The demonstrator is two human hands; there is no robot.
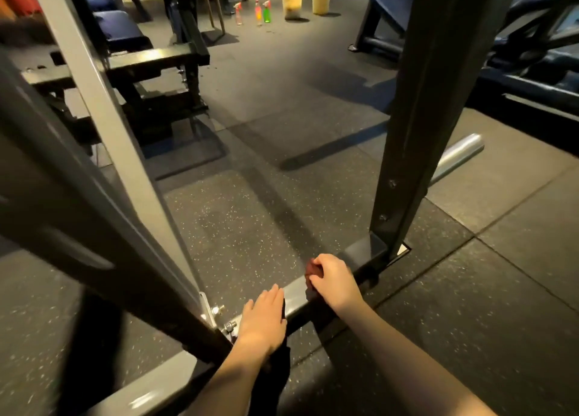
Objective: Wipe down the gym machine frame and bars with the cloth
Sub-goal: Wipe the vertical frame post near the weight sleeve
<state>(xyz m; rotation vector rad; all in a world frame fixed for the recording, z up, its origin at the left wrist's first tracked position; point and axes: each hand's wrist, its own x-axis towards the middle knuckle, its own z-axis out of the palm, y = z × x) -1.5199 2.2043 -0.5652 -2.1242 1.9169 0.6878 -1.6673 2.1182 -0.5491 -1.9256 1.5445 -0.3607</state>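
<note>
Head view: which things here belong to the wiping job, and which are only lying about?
Job: cloth, gripped by right hand; base bar under it; left hand flat on the bar; upright post.
Lying about: three spray bottles, two buckets, loose silver tube.

The reddish-brown cloth (310, 270) is mostly hidden under the right hand (333, 282). The dark upright steel post (438, 70) runs off the top edge.

We count three spray bottles (258, 12), two bins (292, 4), one silver tube (459, 154), one red cloth (310, 270), and two hands: left hand (263, 318), right hand (333, 279).
</note>
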